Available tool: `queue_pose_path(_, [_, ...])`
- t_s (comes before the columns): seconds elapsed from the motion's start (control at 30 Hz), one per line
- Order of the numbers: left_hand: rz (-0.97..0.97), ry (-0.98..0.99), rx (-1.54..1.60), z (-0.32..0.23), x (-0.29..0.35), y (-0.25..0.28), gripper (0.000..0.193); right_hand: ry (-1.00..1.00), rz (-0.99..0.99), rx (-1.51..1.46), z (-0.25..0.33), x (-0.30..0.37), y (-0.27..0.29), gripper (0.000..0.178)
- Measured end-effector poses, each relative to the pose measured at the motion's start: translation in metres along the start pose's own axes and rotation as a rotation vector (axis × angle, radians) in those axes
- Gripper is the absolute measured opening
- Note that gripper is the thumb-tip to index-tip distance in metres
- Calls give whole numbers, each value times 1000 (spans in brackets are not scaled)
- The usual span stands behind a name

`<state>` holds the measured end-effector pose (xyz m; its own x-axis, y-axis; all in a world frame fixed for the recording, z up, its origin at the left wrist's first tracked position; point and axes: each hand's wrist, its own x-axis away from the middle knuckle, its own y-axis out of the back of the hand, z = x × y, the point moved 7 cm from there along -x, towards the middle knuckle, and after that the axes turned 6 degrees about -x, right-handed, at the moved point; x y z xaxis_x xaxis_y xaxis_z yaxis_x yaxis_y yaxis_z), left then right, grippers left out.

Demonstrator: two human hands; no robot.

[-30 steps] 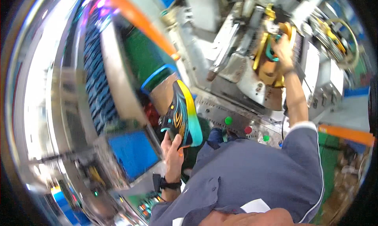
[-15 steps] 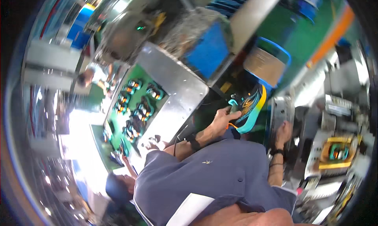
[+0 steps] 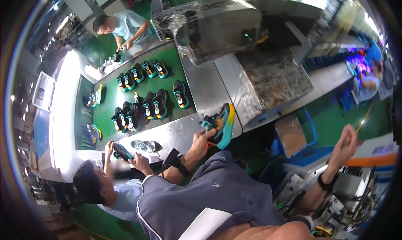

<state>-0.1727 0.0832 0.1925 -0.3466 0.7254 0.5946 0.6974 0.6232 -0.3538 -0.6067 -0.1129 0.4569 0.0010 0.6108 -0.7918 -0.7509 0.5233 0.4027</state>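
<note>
My left hand [image 3: 204, 140] grips a black sneaker [image 3: 226, 130] with orange patterning and a turquoise-to-yellow sole. The sneaker is tilted on its side above the near edge of the metal table, its sole facing right. Out to the right, my right hand [image 3: 344, 144] is raised with its fingers loosely curled in, and I see nothing in it. Several similar sneakers [image 3: 159, 102] stand in rows on the green conveyor belt [image 3: 163, 82] to the left.
A co-worker [image 3: 94, 183] at near left handles another shoe [image 3: 122, 151]; a second person [image 3: 125, 28] works across the belt. A metal machine [image 3: 222, 28] stands beyond the table [image 3: 205, 83]. A blue-framed chair [image 3: 289, 135] and an orange bar [image 3: 372, 159] are to the right.
The view has swung rightward, so the belt shows more fully. My left hand still holds the sneaker, now over the table's edge; my right hand has come up and away from the machine on the right.
</note>
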Motion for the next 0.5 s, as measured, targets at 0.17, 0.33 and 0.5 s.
queue_pose_path(0.17, [-208,-304,55,-72,-125,96,36,334,219,-65,143,-177,-178,15])
queue_pose_path(0.33, [-413,-290,-92,-164,-262,170,47,414,592,-78,239,-288,-367,36])
queue_pose_path(0.5, [-672,-380,-190,-210,-397,285,35,345,822,-102,310,-329,-572,49])
